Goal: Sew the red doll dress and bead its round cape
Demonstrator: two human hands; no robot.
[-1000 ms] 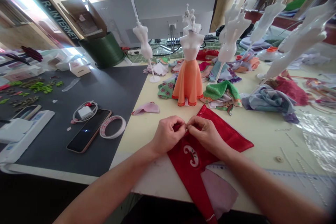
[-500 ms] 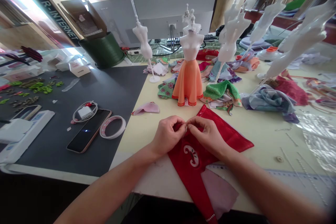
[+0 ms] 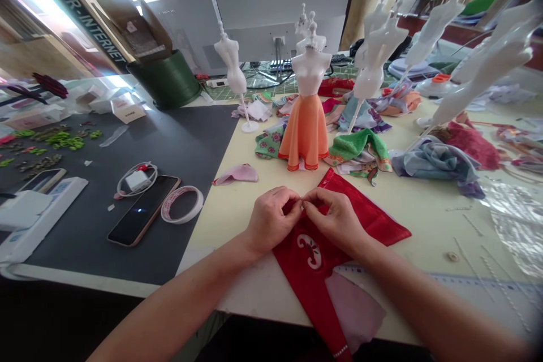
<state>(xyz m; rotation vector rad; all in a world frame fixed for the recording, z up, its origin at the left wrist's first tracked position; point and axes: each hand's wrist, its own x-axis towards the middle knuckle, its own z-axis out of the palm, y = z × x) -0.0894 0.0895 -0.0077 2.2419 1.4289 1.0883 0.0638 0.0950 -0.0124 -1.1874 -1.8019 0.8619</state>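
Note:
A red fabric piece (image 3: pixel 303 288) with a white paisley motif (image 3: pixel 309 251) lies at the table's front edge, its narrow end hanging over. My left hand (image 3: pixel 274 218) pinches the upper edge of this fabric, thumb against forefinger. Right beside it, fingertips nearly touching, my right hand (image 3: pixel 333 215) is closed in a pinch on the same edge. Anything tiny between the fingertips is too small to make out. A pale pink cloth (image 3: pixel 354 308) shows under the red one, and part of a clear ruler (image 3: pixel 462 281) sticks out by my right forearm.
A small dress form in an orange skirt (image 3: pixel 304 130) stands ahead, among several bare white forms (image 3: pixel 231 62) and fabric scraps (image 3: pixel 360 150). Leftward lie a tape roll (image 3: pixel 182 205), a phone (image 3: pixel 143 211) and a power strip (image 3: pixel 42 220). Bead strands (image 3: pixel 503 288) lie at right.
Both hands stay pinched on the red fabric's edge, with only a very slight shift of the fingers. The other things keep their places.

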